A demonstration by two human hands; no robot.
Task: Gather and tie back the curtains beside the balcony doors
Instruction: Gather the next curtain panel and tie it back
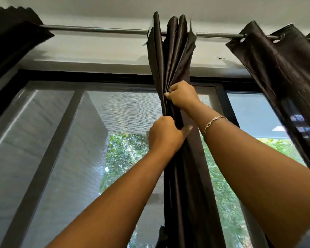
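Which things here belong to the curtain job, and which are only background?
Job: middle curtain, gripped by left hand and right hand; left curtain; right curtain.
Background: curtain rod, balcony doors, bracelet, trees outside.

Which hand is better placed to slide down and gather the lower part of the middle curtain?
Probably the left hand: its grip sits lower on the middle curtain, beneath the right hand, so its way down is free, while the right hand pinches the fabric higher up.
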